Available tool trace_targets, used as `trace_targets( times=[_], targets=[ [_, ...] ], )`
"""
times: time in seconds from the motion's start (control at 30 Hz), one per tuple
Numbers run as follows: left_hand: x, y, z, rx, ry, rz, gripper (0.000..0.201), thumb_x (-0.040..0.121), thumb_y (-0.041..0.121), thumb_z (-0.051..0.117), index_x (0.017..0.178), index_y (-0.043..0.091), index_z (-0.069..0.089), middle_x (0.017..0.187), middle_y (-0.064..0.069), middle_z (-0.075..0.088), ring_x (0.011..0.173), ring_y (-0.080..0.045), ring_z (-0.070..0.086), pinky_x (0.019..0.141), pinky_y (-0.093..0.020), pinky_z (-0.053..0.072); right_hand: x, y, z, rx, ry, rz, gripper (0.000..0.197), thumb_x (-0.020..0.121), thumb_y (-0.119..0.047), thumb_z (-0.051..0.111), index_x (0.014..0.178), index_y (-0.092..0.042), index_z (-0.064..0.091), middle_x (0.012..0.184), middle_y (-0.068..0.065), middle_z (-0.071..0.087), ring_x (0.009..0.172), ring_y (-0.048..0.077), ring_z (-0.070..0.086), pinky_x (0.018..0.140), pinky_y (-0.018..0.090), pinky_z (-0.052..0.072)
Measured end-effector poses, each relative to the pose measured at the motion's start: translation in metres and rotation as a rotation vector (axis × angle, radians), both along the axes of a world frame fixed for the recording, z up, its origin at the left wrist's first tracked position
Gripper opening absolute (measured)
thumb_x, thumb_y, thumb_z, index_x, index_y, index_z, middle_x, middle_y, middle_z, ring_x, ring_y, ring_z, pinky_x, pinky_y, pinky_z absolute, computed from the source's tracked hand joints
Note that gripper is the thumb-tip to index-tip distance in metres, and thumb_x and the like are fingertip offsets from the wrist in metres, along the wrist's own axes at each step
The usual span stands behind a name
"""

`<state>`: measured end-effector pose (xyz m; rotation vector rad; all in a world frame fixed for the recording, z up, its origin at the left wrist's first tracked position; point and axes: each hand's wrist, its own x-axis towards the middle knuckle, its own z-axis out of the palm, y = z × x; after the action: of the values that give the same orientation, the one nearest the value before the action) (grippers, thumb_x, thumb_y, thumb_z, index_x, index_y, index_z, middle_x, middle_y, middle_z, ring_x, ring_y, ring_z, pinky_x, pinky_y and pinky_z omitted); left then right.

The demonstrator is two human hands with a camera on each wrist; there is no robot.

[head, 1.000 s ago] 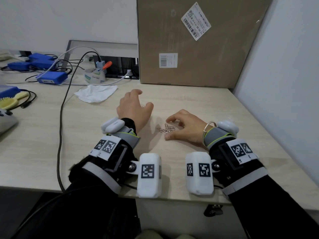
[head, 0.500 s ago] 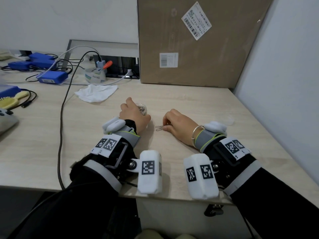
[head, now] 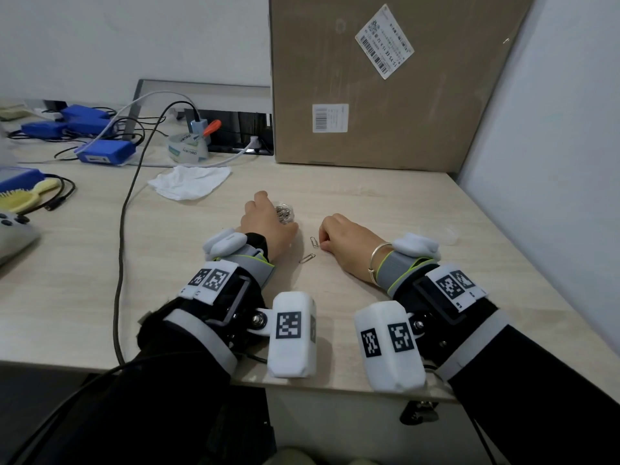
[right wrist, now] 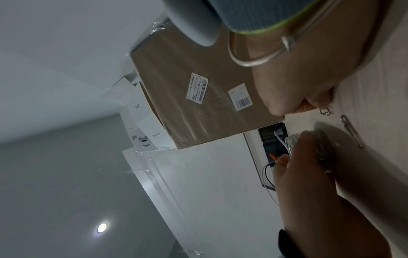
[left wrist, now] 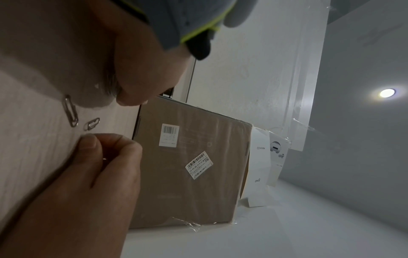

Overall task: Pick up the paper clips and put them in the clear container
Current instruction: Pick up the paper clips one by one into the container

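I sit at a pale wood-grain desk (head: pixel 385 203) that runs into a corner: a white wall behind, a grey-white panel closing off my right side. A big cardboard box (head: pixel 385 88) with two printed labels stands upright against the back wall. To its left lie a crumpled white cloth (head: pixel 189 181), a roll of tape (head: pixel 186 147) with an orange-handled tool in it, and blue boxes (head: pixel 105 152) tangled in black and white cables; one black cable (head: pixel 125 229) trails off the near edge. A yellow brush (head: pixel 27 198) lies at the far left.

My left hand (head: pixel 265 223) is curled round the clear container (head: pixel 284 213), which stands on the desk with paper clips inside. My right hand (head: pixel 345 239) rests on the desk just to the right, fingers curled in; I cannot tell whether it pinches a clip. Two loose paper clips (head: pixel 310 250) lie on the desk between my hands, one just beside my right fingertips (head: pixel 323 245), the other nearer me.
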<state>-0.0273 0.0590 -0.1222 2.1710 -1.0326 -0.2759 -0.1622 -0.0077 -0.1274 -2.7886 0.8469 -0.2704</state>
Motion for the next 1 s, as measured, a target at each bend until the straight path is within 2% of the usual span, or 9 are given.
trace_targets(
  times=[0.23, 0.33, 0.43, 0.53, 0.67, 0.73, 0.83, 0.93, 1.0],
  targets=[
    [-0.002, 0.001, 0.002, -0.023, 0.022, -0.058, 0.076, 0.082, 0.031, 0.064, 0.143, 0.008, 0.024, 0.140, -0.016, 0.043, 0.124, -0.035, 0.047, 0.105, -0.045, 0.038, 0.001, -0.001, 0.003, 0.020, 0.007, -0.037, 0.015, 0.094, -0.016, 0.047, 0.104, -0.007, 0.052, 0.115, 0.013, 0.052, 0.105, 0.029, 0.051, 0.084, 0.030, 0.036],
    [-0.003, 0.003, 0.004, -0.046, 0.035, -0.074, 0.076, 0.081, 0.032, 0.066, 0.142, 0.011, 0.025, 0.139, -0.013, 0.046, 0.125, -0.032, 0.048, 0.106, -0.044, 0.037, 0.000, -0.001, 0.003, 0.051, -0.053, -0.037, 0.014, 0.092, -0.015, 0.049, 0.102, -0.006, 0.055, 0.114, 0.013, 0.055, 0.106, 0.028, 0.051, 0.088, 0.030, 0.036],
    [-0.007, 0.005, 0.006, -0.062, 0.016, -0.085, 0.077, 0.077, 0.036, 0.069, 0.140, 0.017, 0.030, 0.135, -0.007, 0.052, 0.124, -0.029, 0.049, 0.108, -0.043, 0.033, -0.003, -0.003, 0.001, 0.103, -0.177, -0.054, 0.013, 0.090, -0.012, 0.051, 0.098, -0.004, 0.058, 0.108, 0.014, 0.060, 0.102, 0.027, 0.054, 0.079, 0.022, 0.033],
    [-0.012, 0.008, 0.009, -0.091, -0.005, -0.088, 0.077, 0.074, 0.039, 0.071, 0.138, 0.022, 0.032, 0.130, -0.003, 0.055, 0.124, -0.027, 0.050, 0.108, -0.040, 0.031, -0.005, -0.004, 0.001, 0.143, -0.361, -0.071, 0.012, 0.089, -0.011, 0.053, 0.095, -0.004, 0.061, 0.100, 0.012, 0.064, 0.088, 0.022, 0.055, 0.066, 0.017, 0.029],
    [-0.012, 0.007, 0.008, -0.137, 0.039, -0.138, 0.082, 0.069, 0.039, 0.075, 0.137, 0.024, 0.033, 0.126, -0.002, 0.056, 0.120, -0.026, 0.052, 0.107, -0.045, 0.034, -0.009, -0.005, 0.012, 0.206, -0.702, -0.119, 0.007, 0.087, -0.012, 0.058, 0.089, -0.007, 0.063, 0.072, -0.009, 0.056, 0.068, 0.009, 0.048, 0.061, 0.010, 0.035],
    [-0.016, 0.007, 0.008, -0.130, 0.042, -0.206, 0.090, 0.061, 0.043, 0.075, 0.138, 0.026, 0.031, 0.118, 0.004, 0.056, 0.118, -0.024, 0.054, 0.106, -0.045, 0.036, -0.011, -0.005, 0.021, 0.208, -0.832, -0.104, 0.003, 0.087, -0.012, 0.059, 0.084, -0.014, 0.060, 0.067, -0.016, 0.051, 0.062, 0.002, 0.047, 0.063, 0.013, 0.037],
    [-0.025, 0.008, 0.009, -0.118, 0.015, -0.344, 0.102, 0.050, 0.052, 0.070, 0.140, 0.032, 0.026, 0.115, 0.011, 0.056, 0.116, -0.019, 0.056, 0.104, -0.046, 0.038, -0.011, -0.001, 0.026, 0.191, -0.888, -0.051, 0.005, 0.086, -0.013, 0.059, 0.083, -0.016, 0.059, 0.069, -0.014, 0.053, 0.061, -0.001, 0.048, 0.064, 0.013, 0.037],
    [-0.030, 0.007, 0.008, -0.136, 0.005, -0.449, 0.105, 0.045, 0.057, 0.070, 0.138, 0.032, 0.029, 0.120, 0.009, 0.061, 0.114, -0.017, 0.058, 0.101, -0.048, 0.042, -0.005, 0.004, 0.023, 0.147, -0.865, 0.007, 0.004, 0.083, -0.008, 0.061, 0.082, -0.006, 0.063, 0.077, -0.002, 0.060, 0.067, 0.001, 0.050, 0.066, 0.013, 0.038],
    [-0.031, 0.007, 0.008, -0.168, 0.011, -0.473, 0.102, 0.044, 0.055, 0.070, 0.136, 0.031, 0.032, 0.122, 0.010, 0.060, 0.115, -0.015, 0.058, 0.101, -0.046, 0.043, -0.002, 0.005, 0.019, 0.114, -0.848, 0.032, 0.004, 0.081, -0.006, 0.063, 0.081, -0.003, 0.066, 0.080, 0.002, 0.062, 0.071, 0.006, 0.052, 0.068, 0.010, 0.039]
  ],
)
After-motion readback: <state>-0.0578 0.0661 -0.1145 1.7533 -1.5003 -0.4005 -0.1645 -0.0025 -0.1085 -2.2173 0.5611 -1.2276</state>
